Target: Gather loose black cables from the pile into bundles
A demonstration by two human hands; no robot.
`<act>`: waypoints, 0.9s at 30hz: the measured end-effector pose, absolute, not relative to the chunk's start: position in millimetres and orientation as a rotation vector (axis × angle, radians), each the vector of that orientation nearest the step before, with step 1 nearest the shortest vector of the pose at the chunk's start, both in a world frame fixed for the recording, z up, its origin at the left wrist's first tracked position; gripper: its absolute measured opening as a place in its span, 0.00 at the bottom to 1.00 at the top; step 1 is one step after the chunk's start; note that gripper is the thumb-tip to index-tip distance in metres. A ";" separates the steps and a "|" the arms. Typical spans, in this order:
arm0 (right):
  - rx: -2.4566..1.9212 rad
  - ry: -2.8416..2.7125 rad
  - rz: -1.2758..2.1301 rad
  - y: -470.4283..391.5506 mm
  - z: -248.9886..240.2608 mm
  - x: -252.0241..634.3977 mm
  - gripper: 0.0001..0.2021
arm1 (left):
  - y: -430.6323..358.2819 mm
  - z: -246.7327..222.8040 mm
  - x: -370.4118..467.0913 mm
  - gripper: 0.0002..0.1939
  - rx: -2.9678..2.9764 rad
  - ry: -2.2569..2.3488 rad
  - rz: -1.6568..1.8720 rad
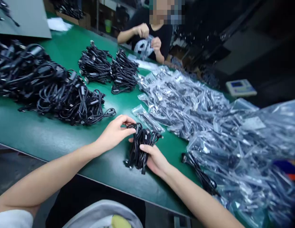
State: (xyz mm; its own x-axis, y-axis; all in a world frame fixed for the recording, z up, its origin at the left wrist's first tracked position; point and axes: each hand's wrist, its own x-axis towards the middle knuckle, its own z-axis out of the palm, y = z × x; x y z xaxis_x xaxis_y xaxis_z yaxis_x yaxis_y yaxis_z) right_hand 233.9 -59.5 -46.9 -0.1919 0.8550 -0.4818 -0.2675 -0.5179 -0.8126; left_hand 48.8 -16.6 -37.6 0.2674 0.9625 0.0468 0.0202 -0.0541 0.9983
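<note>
A bunch of black cables, each coiled and tied, is gripped in my right hand above the green table. Its thumb lies across the front of the bunch, and most of the other fingers are hidden behind it. My left hand pinches the upper left end of one cable at the top of the bunch. Just behind the hands lies a clear plastic bag with a dark cable inside. To the left stretches a long heap of loose black cables.
Two stacks of black cables lie farther back. Bagged cables cover the right side, with unbagged cables beside them. A person across the table handles a clear bag. A white device stands at back right.
</note>
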 end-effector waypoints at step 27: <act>-1.552 -2.366 0.181 298.5 -11.0 141.7 0.49 | -22.3 -27.8 52.0 0.11 1.124 0.908 1.003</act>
